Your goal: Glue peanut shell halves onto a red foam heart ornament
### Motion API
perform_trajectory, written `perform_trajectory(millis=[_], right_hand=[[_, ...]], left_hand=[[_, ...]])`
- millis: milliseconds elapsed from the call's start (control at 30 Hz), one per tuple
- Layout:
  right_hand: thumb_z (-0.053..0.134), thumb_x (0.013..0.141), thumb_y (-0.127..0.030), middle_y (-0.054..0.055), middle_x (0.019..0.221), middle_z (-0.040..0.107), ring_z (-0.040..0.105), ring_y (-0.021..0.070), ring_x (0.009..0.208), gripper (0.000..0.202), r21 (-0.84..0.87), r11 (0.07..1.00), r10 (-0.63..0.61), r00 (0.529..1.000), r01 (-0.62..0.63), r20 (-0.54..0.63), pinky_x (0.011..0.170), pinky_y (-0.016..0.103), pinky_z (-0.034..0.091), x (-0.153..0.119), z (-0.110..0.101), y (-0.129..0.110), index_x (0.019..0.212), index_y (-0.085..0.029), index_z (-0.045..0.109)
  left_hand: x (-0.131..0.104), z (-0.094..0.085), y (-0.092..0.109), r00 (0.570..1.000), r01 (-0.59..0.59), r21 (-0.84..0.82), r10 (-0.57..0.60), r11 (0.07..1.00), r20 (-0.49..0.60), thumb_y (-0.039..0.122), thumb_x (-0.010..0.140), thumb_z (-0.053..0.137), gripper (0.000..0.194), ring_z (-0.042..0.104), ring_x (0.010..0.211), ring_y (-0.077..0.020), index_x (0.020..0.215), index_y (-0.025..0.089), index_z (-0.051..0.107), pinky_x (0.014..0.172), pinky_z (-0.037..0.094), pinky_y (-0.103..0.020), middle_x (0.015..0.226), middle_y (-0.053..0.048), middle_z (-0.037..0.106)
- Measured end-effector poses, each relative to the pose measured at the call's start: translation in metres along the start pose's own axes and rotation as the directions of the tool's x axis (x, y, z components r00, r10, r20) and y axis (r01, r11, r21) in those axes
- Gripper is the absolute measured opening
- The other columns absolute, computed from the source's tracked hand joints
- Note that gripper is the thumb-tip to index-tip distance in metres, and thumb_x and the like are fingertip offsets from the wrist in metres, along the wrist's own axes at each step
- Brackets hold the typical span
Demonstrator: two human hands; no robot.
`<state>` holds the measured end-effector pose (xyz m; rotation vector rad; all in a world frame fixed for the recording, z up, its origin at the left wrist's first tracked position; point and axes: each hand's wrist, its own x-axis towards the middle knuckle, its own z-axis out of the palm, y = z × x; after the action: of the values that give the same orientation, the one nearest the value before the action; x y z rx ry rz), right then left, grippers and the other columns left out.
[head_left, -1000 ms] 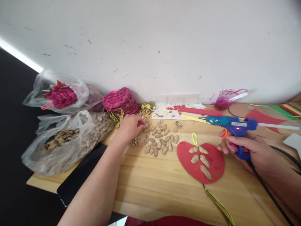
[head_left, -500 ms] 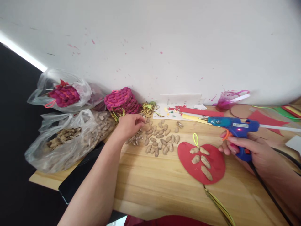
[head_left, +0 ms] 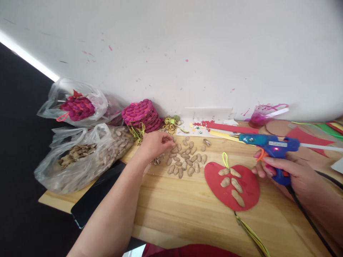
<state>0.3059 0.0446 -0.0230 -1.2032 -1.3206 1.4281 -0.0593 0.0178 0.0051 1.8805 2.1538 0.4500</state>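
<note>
My left hand [head_left: 158,145] is over the left edge of a spread of loose peanuts [head_left: 190,171], its fingers bent together. Whatever lies between the fingertips is hidden. My right hand [head_left: 302,175] grips a blue hot glue gun [head_left: 280,144], a finger on its orange trigger and the nozzle pointing left. A small red light glows on the gun, and a white glue stick [head_left: 318,146] comes out of its back. Below the nozzle lies a red heart-shaped sheet [head_left: 250,191] with several peanuts on it, a yellow loop on top and a green-yellow tassel [head_left: 250,232] at the bottom.
At left are a plastic bag of peanuts [head_left: 80,178], a bag holding a magenta piece [head_left: 77,108] and a dark phone [head_left: 93,196]. Stacked magenta pieces [head_left: 142,113] stand by the wall. Farther right are small stars [head_left: 206,123] and a pink-stained cup [head_left: 259,116]. The gun's cord [head_left: 308,221] trails down right.
The whole view has shifted slightly, so most things sit a little farther right. My left hand has moved slightly over the peanuts. My right hand still holds the glue gun in the same place.
</note>
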Motion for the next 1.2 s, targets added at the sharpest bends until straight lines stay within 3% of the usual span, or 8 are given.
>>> perform_trajectory(millis=[167, 300, 433, 533, 633, 767, 900, 1200], right_hand=[[0.076, 0.069, -0.044, 0.004, 0.053, 0.054, 0.057, 0.0216, 0.056, 0.037, 0.025, 0.999, 0.034, 0.999, -0.033, -0.024, 0.068, 0.040, 0.054, 0.004, -0.004, 0.009, 0.044, -0.025, 0.056], [0.078, 0.067, -0.045, 0.003, 0.053, 0.054, 0.057, 0.0203, 0.055, 0.040, 0.017, 0.999, 0.045, 0.999, -0.045, -0.027, 0.067, 0.038, 0.054, 0.004, -0.003, 0.005, 0.044, -0.023, 0.054], [0.078, 0.066, -0.045, 0.004, 0.051, 0.055, 0.057, 0.0201, 0.053, 0.037, -0.013, 0.998, 0.057, 0.998, -0.057, -0.011, 0.055, 0.033, 0.049, 0.003, -0.002, -0.001, 0.045, -0.022, 0.058], [0.078, 0.063, -0.045, 0.005, 0.049, 0.055, 0.057, 0.0206, 0.052, 0.038, 0.002, 0.998, 0.062, 0.998, -0.062, -0.001, 0.052, 0.032, 0.048, 0.004, -0.002, 0.000, 0.043, -0.021, 0.056], [0.078, 0.064, -0.046, 0.004, 0.050, 0.056, 0.058, 0.0203, 0.054, 0.040, 0.026, 0.999, 0.036, 0.999, -0.036, 0.009, 0.061, 0.034, 0.053, 0.006, -0.005, 0.007, 0.043, -0.021, 0.055], [0.078, 0.067, -0.043, 0.001, 0.049, 0.052, 0.057, 0.0188, 0.053, 0.037, 0.061, 0.998, 0.021, 0.999, -0.023, 0.037, 0.071, 0.036, 0.056, 0.009, -0.012, 0.016, 0.046, -0.021, 0.057], [0.075, 0.073, -0.041, 0.001, 0.052, 0.052, 0.058, 0.0189, 0.056, 0.036, 0.063, 0.998, 0.010, 0.998, -0.014, 0.061, 0.068, 0.035, 0.056, 0.009, -0.014, 0.018, 0.049, -0.021, 0.057], [0.074, 0.075, -0.038, 0.001, 0.052, 0.051, 0.057, 0.0178, 0.056, 0.036, 0.105, 0.994, -0.005, 0.995, -0.006, 0.098, 0.069, 0.035, 0.056, 0.012, -0.018, 0.024, 0.049, -0.021, 0.058]], left_hand=[[0.000, -0.028, -0.030, 0.975, 0.134, 0.080, -0.116, 0.988, -0.191, 0.029, 0.091, 0.053, 0.025, 0.069, 0.082, -0.0228, 0.092, 0.021, 0.077, 0.076, 0.046, -0.031, 0.084, -0.004, 0.077], [0.002, -0.024, -0.040, 0.990, 0.138, 0.070, -0.136, 0.988, -0.033, 0.016, 0.084, 0.059, 0.022, 0.069, 0.088, -0.0209, 0.096, 0.020, 0.077, 0.082, 0.047, -0.028, 0.095, -0.004, 0.078], [0.003, -0.013, -0.035, 0.991, 0.076, 0.018, -0.077, 0.997, 0.107, 0.019, 0.080, 0.068, 0.013, 0.069, 0.079, -0.0176, 0.090, 0.020, 0.076, 0.074, 0.048, -0.024, 0.087, -0.001, 0.077], [0.001, -0.015, -0.030, 0.995, 0.078, 0.027, -0.079, 0.997, 0.059, 0.017, 0.082, 0.063, 0.017, 0.068, 0.078, -0.0177, 0.092, 0.020, 0.076, 0.072, 0.047, -0.025, 0.087, -0.002, 0.077], [0.000, -0.019, -0.029, 0.996, 0.085, 0.073, -0.087, 0.994, 0.014, 0.010, 0.082, 0.059, 0.023, 0.067, 0.083, -0.0188, 0.094, 0.019, 0.077, 0.077, 0.046, -0.026, 0.090, -0.003, 0.077], [0.001, -0.016, -0.029, 0.997, 0.059, 0.037, -0.061, 0.998, 0.054, 0.014, 0.082, 0.064, 0.017, 0.068, 0.082, -0.0189, 0.092, 0.019, 0.076, 0.075, 0.047, -0.026, 0.088, -0.003, 0.077], [0.005, -0.008, -0.030, 0.994, 0.051, -0.029, -0.048, 0.998, 0.098, 0.018, 0.076, 0.072, 0.015, 0.068, 0.077, -0.0183, 0.091, 0.018, 0.075, 0.070, 0.047, -0.025, 0.082, -0.002, 0.076], [0.003, -0.011, -0.025, 0.995, 0.075, 0.011, -0.076, 0.997, 0.065, 0.017, 0.082, 0.064, 0.020, 0.070, 0.082, -0.0194, 0.096, 0.018, 0.077, 0.077, 0.049, -0.027, 0.089, -0.003, 0.078]])
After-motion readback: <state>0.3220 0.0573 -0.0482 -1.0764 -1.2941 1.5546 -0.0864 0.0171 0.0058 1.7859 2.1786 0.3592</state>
